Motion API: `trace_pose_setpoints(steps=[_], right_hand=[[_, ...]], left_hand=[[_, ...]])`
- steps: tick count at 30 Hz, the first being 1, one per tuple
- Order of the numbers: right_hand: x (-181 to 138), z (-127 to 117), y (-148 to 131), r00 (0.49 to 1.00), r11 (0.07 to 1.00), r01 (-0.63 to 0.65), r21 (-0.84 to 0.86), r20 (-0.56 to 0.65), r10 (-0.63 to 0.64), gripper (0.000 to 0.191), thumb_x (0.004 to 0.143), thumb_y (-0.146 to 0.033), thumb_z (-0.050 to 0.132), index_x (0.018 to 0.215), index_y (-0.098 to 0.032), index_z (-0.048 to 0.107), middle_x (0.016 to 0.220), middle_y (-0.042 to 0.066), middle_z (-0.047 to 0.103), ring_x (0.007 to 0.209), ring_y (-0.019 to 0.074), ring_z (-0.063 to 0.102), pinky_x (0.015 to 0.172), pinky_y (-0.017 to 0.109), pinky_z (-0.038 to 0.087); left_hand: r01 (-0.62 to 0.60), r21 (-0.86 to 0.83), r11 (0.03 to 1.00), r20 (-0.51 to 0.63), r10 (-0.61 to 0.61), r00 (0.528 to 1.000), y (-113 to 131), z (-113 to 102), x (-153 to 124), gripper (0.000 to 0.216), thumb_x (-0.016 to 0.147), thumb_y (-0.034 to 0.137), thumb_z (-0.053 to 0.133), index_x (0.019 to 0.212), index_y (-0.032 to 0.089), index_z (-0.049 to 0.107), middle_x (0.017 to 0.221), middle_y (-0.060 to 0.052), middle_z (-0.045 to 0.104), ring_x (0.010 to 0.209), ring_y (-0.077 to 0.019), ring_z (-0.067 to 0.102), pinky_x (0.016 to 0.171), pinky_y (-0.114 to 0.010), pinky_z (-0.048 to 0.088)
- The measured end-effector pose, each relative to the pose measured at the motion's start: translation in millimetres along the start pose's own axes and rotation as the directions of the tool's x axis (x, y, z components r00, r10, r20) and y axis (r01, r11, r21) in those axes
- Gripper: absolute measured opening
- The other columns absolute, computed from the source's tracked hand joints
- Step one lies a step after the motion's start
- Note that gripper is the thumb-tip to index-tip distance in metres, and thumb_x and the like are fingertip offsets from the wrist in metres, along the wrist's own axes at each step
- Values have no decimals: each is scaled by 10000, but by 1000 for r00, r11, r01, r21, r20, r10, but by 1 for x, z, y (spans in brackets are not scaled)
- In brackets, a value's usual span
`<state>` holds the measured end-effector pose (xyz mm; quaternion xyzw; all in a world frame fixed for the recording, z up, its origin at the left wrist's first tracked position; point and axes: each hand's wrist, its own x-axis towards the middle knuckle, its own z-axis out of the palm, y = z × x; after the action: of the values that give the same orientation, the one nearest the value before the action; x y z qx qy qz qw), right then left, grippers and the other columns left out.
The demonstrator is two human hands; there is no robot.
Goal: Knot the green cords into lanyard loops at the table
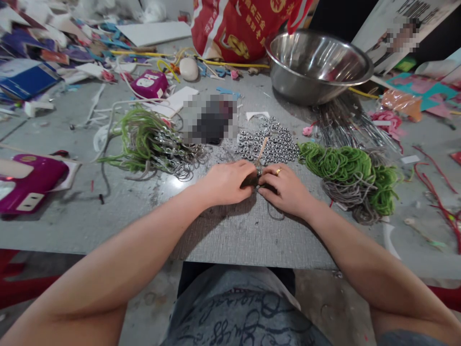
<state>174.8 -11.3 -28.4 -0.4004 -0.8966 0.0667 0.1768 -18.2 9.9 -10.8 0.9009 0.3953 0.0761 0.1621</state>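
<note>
My left hand (226,182) and my right hand (286,190) rest together on the grey table (223,230), fingers curled and pinched around a small dark piece between them. A thin wooden stick (261,148) rises from that pinch. A ring shows on my right hand. Just beyond my fingers lies a heap of small silver metal rings (273,142). A pile of green and grey cord loops (345,166) sits right of my right hand. A bundle of green cords with metal rings attached (151,144) lies to the left.
A steel bowl (319,65) stands at the back right, before a red bag (245,26). Thin metal wires (345,122) fan out below the bowl. Purple boxes (30,182) and paper scraps litter the left side.
</note>
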Motion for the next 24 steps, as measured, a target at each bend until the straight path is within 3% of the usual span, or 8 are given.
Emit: trace_pose_setpoints(steps=[6,12,15,19,24], right_hand=[[-1,1,1,1000,1000,8,29,-25,-7,129,827,-274,547,827,-169,623,897,91,623,891,230,542,812,390,427],[-8,-14,10,998,996,36,80,-51,-32,146,839,-210,508,894,-177,639,952,87,624,911,211,547,813,372,426],[-13,-28,16,990,989,91,115,94,-102,227,840,-132,467,921,-205,666,886,61,620,844,178,550,760,328,425],[-15,-35,14,933,986,123,115,326,-154,297,855,-130,453,1033,-235,667,837,50,622,759,163,550,671,296,404],[-13,-29,2,918,986,92,136,372,-137,155,850,-196,534,914,-193,676,801,50,632,730,160,553,647,281,382]], left_hand=[[-35,102,994,-25,37,999,2,5,-1,236,804,342,498,984,217,587,996,-42,560,790,-183,583,594,-281,425],[-114,132,985,-86,126,988,0,7,0,255,796,331,525,989,186,607,1022,-72,542,923,-220,534,745,-334,446],[-149,141,979,-105,164,981,0,7,0,252,788,335,546,972,181,622,1035,-78,546,927,-223,510,788,-357,426],[-173,167,971,-124,194,973,1,8,1,232,789,364,561,909,181,636,1037,-80,550,924,-223,493,786,-359,401],[-189,190,963,-166,221,961,0,14,4,201,796,357,571,869,184,641,1014,-76,564,942,-230,483,764,-356,375]])
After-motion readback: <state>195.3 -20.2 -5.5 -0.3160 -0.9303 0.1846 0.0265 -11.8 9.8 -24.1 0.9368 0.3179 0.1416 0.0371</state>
